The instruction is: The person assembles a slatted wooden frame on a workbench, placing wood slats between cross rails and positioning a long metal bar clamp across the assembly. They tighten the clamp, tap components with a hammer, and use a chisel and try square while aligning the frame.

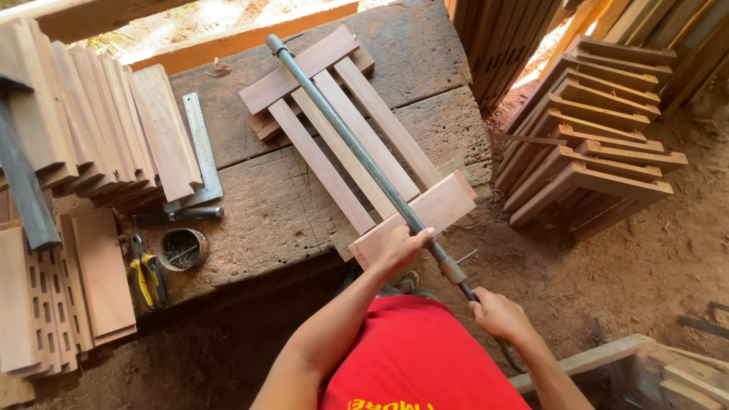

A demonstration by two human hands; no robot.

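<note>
Right hand [497, 313] is closed round the clamp [364, 159] handle near the body, fingers wrapped on it. Left hand [402, 247] is pressed on the near rail [414, 216] of the frame [349, 137], fingers curled over the clamp bar. Clamp is laid lengthwise across the frame, from far rail to near rail; three slats are held between the rails. Frame is lying on the bench [266, 205], near end overhanging the edge. Left of it on the bench: steel ruler [201, 148], tin [182, 248] of nails, yellow-handled pliers [146, 277], stacked boards [91, 129]. Notched parts [592, 129] are stacked on the floor, right.
</note>
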